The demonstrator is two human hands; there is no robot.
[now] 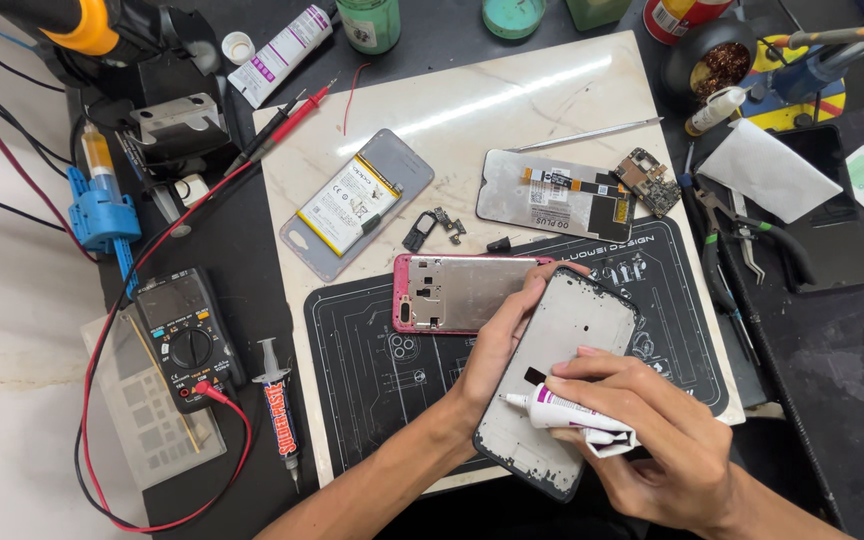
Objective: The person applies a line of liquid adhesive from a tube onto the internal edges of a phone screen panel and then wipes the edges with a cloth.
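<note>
My left hand (pixel 497 345) grips the left edge of a phone frame (pixel 572 330), a grey rounded plate with a dark rim, held tilted above the black work mat (pixel 352 370). My right hand (pixel 652 440) holds a small white glue tube (pixel 557 410) with a purple band, its nozzle pointing left at the frame's lower left part. A pink phone frame (pixel 452 292) lies on the mat just behind my left hand.
On the marble slab (pixel 512 95) lie a grey back cover with a battery (pixel 352 205), a display panel (pixel 552 195), a small circuit board (pixel 649 182) and a metal probe (pixel 587 135). A multimeter (pixel 187 340), a syringe (pixel 280 410) and pliers (pixel 752 235) flank the mat.
</note>
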